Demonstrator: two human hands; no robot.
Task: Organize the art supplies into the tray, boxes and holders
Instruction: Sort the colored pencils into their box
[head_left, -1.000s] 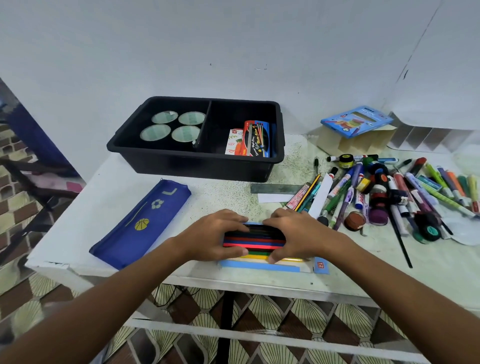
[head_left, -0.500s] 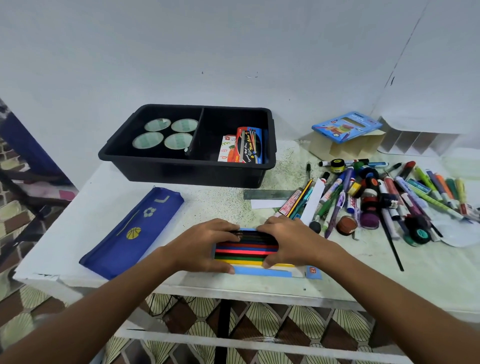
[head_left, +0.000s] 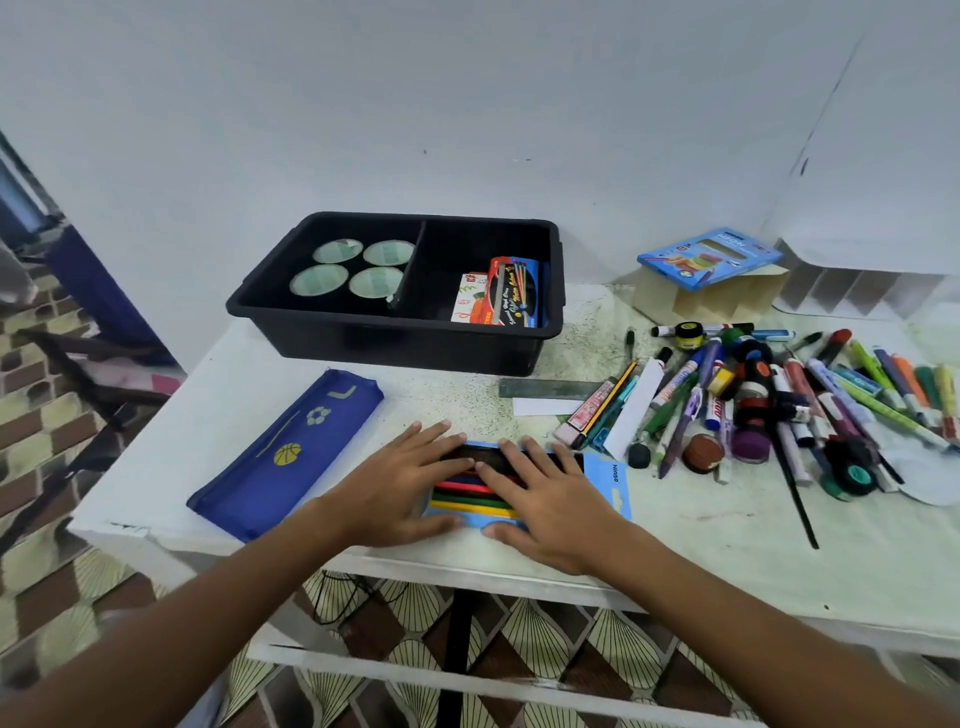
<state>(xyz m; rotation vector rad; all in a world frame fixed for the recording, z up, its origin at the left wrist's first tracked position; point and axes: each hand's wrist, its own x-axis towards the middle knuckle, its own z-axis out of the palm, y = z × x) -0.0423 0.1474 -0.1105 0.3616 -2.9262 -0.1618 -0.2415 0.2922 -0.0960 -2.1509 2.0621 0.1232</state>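
Head view: pencil box (head_left: 605, 480) under hands.

One black tray (head_left: 363, 332) stands on the bench (head_left: 727, 545), split into two compartments. Four round lidded pots (head_left: 358, 267) sit in its left compartment and two flat boxes (head_left: 501, 299) in its right. There is one blue pencil pouch (head_left: 291, 447), one metal ruler (head_left: 545, 388), one cardboard holder (head_left: 711, 301) bearing one blue box (head_left: 709, 257), and two hands. The loose markers (head_left: 779, 405) are piled too thickly to count.
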